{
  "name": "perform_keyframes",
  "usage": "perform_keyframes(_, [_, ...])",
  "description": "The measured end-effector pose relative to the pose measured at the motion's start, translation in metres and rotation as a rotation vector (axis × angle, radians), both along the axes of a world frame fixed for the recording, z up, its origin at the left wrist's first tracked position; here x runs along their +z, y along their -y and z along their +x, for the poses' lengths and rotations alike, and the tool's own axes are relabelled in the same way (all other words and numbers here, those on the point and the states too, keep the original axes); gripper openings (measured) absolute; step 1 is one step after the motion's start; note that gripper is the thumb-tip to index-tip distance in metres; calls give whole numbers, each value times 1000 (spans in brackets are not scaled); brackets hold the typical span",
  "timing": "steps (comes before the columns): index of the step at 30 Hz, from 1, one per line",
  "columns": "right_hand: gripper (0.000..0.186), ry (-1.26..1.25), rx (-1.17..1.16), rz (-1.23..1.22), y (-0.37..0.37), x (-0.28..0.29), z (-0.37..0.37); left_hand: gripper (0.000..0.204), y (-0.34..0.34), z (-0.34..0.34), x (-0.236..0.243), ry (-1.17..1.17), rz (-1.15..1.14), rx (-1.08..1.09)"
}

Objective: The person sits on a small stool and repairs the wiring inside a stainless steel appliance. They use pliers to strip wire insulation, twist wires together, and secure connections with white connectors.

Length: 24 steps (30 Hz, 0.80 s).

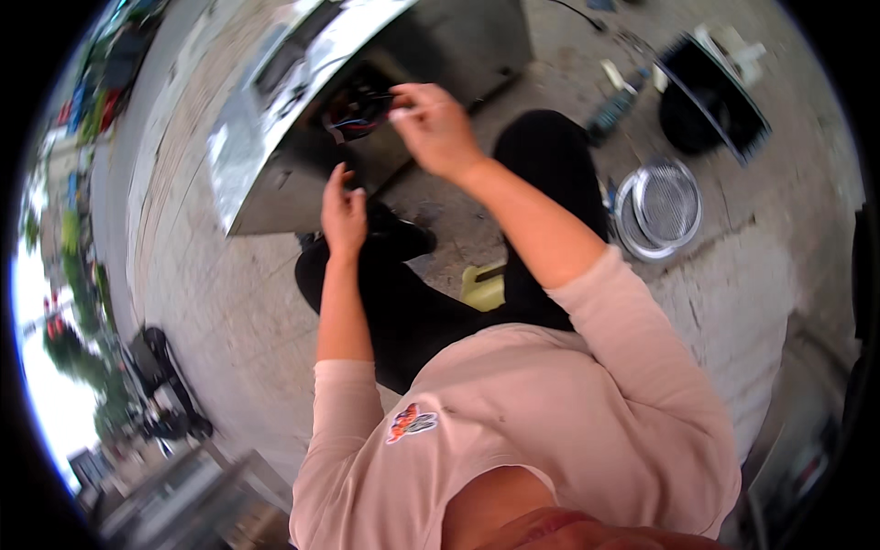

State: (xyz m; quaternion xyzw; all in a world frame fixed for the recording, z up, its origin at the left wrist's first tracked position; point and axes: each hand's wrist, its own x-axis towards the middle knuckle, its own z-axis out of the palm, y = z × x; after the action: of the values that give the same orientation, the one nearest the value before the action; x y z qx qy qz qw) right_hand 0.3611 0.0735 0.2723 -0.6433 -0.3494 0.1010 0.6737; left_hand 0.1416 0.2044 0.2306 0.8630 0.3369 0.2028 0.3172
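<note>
A stainless steel appliance housing (261, 197) lies tilted on the ground before me, with a dark cavity holding a bundle of coloured wires (353, 119). My right hand (431, 128) is at the cavity's right side, fingers pinched on something small that I cannot make out among the wires. My left hand (344, 211) is lower, just under the opening, fingers loosely bent and apart, with nothing visible in them; its fingertips are against the dark background and slightly blurred.
My bent knees (541, 156) flank a yellow plastic piece (483, 286). To the right lie a power tool (610, 115), a black tray (733, 119) and round mesh filters (665, 206). A parked scooter (160, 385) and the street are at the left.
</note>
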Motion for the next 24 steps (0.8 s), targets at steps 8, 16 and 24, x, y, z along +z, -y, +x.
perform_keyframes(8, [31,-314,66,-84,31,9,21,37,4,-11,19,-150,-109,-17])
perform_keyframes(16, [32,-248,165,-277,22,-10,46,33,-28,-13,24,-49,-267,7])
perform_keyframes(24, [31,-123,340,-383,-13,-37,25,52,-92,44,40,44,-689,256])
